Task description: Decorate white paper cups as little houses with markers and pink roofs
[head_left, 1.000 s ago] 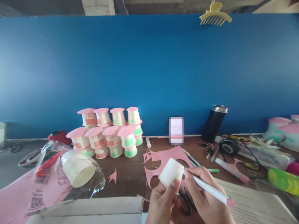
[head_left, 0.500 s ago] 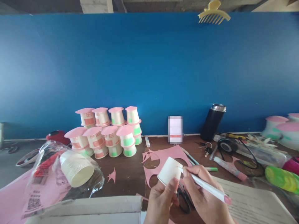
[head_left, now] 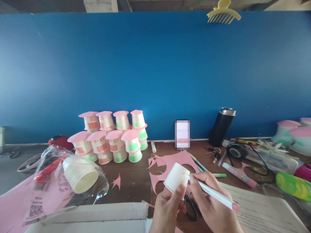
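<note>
My left hand (head_left: 167,208) grips a small white paper cup (head_left: 177,176), tilted with its base pointing up and away. My right hand (head_left: 211,202) pinches a white marker with a pink end cap (head_left: 215,195), and its tip touches the cup's side wall. Both hands hover low over the brown table, above black scissors (head_left: 191,207) and a pink paper sheet with round holes cut out (head_left: 173,163).
Finished cup houses with pink roofs (head_left: 114,136) are stacked at the back left. A plastic sleeve of white cups (head_left: 77,176) lies at left, a cardboard box edge (head_left: 97,216) in front. A black flask (head_left: 221,127), keys, tape, markers and a notebook (head_left: 262,210) crowd the right.
The hands, cup and marker have stayed almost in place; the whole view has shifted only slightly.
</note>
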The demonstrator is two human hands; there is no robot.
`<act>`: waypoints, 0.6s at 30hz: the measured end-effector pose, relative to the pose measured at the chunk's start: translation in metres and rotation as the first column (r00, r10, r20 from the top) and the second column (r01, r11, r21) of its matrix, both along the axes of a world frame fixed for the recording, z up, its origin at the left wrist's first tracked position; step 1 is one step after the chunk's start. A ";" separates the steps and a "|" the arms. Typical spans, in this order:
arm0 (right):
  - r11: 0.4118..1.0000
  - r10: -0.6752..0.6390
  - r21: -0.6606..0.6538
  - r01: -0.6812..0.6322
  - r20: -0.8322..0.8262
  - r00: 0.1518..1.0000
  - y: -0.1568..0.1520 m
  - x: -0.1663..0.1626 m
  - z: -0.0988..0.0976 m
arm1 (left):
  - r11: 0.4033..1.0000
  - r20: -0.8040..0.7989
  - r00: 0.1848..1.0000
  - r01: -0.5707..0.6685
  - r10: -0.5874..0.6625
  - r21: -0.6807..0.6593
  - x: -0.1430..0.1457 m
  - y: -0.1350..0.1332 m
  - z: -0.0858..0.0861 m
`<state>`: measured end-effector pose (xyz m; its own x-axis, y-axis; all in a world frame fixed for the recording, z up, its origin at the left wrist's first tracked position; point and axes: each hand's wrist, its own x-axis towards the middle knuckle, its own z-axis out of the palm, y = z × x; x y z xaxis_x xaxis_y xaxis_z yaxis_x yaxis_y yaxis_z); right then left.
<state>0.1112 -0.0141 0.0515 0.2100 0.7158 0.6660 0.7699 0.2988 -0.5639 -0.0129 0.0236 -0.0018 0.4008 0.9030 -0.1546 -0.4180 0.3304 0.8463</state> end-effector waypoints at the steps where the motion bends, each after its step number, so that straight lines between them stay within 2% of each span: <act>1: 1.000 0.002 -0.001 -0.002 -0.001 1.000 0.000 0.000 0.000 | 1.000 0.005 1.000 -0.002 0.002 -0.002 0.000 0.000 0.000; 18: 0.999 0.035 -0.009 -0.035 -0.009 0.999 0.000 -0.001 0.000 | 1.000 -0.087 0.996 -0.011 0.012 0.009 -0.005 -0.003 0.016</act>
